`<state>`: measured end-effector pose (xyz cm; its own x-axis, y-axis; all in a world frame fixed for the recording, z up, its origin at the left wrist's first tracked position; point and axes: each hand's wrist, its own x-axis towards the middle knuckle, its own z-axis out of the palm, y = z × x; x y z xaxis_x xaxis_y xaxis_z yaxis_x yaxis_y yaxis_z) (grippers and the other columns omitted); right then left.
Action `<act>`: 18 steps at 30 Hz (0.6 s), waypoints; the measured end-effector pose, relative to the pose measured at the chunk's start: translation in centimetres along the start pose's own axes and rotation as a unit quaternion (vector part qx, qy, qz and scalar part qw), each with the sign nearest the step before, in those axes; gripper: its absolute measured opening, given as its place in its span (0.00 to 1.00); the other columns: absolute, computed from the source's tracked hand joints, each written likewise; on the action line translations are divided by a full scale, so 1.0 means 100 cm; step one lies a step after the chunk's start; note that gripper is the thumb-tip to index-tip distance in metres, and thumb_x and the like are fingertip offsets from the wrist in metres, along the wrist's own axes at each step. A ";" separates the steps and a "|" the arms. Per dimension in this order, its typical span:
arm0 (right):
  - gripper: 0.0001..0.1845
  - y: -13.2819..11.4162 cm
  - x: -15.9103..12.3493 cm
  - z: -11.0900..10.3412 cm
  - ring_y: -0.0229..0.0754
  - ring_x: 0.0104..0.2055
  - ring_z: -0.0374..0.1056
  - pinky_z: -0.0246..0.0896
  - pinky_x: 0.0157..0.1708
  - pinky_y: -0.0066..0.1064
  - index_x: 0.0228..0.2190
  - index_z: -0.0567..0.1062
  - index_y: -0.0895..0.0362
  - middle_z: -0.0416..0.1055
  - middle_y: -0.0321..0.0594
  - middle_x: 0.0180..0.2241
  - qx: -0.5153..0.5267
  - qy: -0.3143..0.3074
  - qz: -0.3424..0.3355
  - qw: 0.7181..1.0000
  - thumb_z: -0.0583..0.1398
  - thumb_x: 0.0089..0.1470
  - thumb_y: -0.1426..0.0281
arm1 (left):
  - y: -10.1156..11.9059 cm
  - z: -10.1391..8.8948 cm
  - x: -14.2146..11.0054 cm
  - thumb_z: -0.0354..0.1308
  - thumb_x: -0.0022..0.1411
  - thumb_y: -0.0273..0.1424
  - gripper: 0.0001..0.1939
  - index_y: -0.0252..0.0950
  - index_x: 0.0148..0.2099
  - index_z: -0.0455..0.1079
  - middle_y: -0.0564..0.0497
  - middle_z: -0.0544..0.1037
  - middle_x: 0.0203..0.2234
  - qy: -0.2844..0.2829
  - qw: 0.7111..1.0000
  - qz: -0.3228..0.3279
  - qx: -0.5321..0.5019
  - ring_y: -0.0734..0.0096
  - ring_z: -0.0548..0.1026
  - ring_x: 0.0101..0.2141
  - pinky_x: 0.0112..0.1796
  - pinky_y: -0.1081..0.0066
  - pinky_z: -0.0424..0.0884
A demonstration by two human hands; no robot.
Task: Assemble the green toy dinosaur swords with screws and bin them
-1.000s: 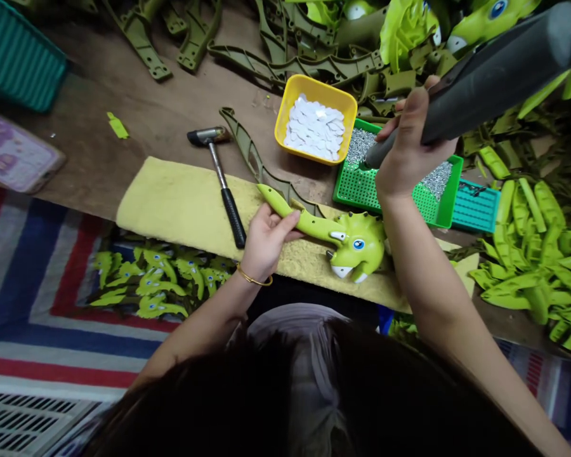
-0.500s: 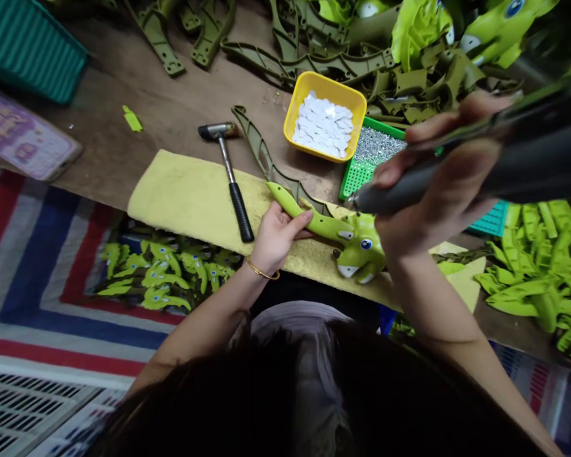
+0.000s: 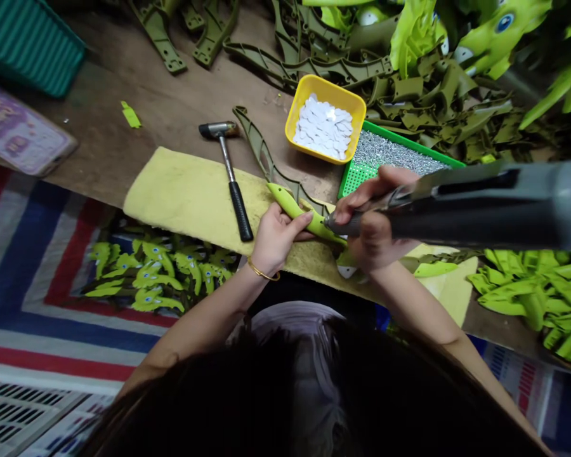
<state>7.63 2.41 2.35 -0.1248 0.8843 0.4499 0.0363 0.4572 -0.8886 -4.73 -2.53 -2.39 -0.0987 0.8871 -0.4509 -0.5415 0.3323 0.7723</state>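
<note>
My left hand point(image 3: 280, 235) is closed on a lime-green plastic toy part point(image 3: 292, 206) with a long curved shape, thumb on top. My right hand point(image 3: 375, 222) wraps round a dark power screwdriver point(image 3: 457, 206), held nearly level. Its tip meets the green part just right of my left thumb. The part's head end is mostly hidden behind my right hand. Beneath lies a folded yellow cloth point(image 3: 181, 190). Behind the part, a curved olive plastic frame point(image 3: 259, 149) rests partly on the cloth. A hammer point(image 3: 231, 171) with a black handle lies left of my left hand.
A yellow bowl point(image 3: 295, 105) holds white discs, beside a green tray point(image 3: 354, 181) of screws. Olive parts point(image 3: 419, 95) pile up at the back. Lime-green pieces point(image 3: 528, 292) heap at right; several more toy parts point(image 3: 152, 273) sit below the table edge. A teal basket point(image 3: 33, 44) stands far left.
My right hand has brought the screwdriver left and down, its tip now at the green part, and its body has swung more level. My left hand stays put.
</note>
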 end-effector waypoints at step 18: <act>0.36 0.105 0.081 -0.049 0.36 0.27 0.71 0.66 0.27 0.32 0.59 0.57 0.50 0.67 0.35 0.32 -0.107 0.181 0.027 0.977 0.48 0.58 0.43 | 0.012 -0.015 0.015 0.70 0.47 0.37 0.22 0.35 0.38 0.63 0.53 0.78 0.27 0.004 0.999 0.013 0.044 0.68 0.80 0.30 0.29 0.72 0.79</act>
<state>11.89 14.80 -2.90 0.2401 0.8653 0.4401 0.2451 0.3846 -0.8899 -6.84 -1.25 -2.83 -0.1185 0.8929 -0.4343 -0.4636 0.3370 0.8194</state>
